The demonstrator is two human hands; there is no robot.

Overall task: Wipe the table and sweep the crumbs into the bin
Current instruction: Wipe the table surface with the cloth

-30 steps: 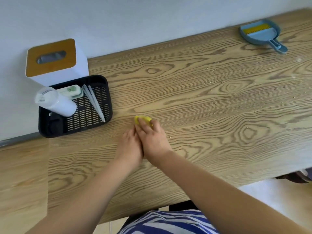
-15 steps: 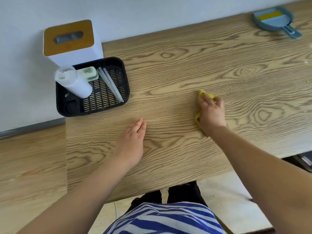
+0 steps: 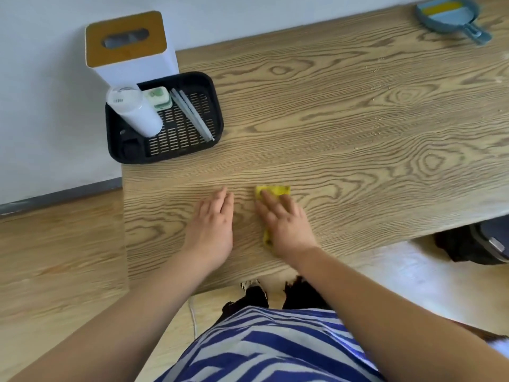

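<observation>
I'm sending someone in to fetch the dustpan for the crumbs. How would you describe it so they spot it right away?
Start at the long wood-grain table against the pale wall and follow it to its far right corner. The dustpan lies flat there, well away from the black tray at the left end. It is the only blue thing on the table, with a yellow strip inside and a short handle.

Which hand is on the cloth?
The right hand: it presses flat on the yellow cloth, which shows past its fingertips. The left hand lies bare on the table beside it.
</observation>
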